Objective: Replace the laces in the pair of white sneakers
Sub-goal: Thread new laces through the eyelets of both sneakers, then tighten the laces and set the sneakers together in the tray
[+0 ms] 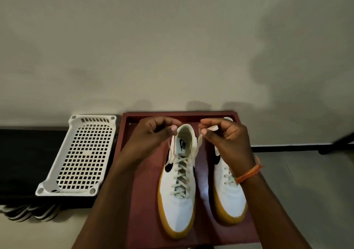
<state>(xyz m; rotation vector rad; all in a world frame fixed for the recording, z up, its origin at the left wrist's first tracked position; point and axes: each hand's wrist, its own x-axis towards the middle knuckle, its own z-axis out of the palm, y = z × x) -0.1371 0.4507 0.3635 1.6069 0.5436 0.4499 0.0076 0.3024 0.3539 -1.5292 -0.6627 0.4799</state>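
fingers: left hand (pixel 153 134) and right hand (pixel 228 135) each curl and pinch one lace end (pixel 199 143) above the left sneaker (pixel 179 201) | right sneaker (pixel 229 197) beside it in red tray (pixel 141 201) | white perforated basket (pixel 80 158) on black surface left | plain wall behind

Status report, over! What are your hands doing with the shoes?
Left hand and right hand each pinch one end of the white lace. Left white gum-soled sneaker laced, in red tray. Nothing blocking.
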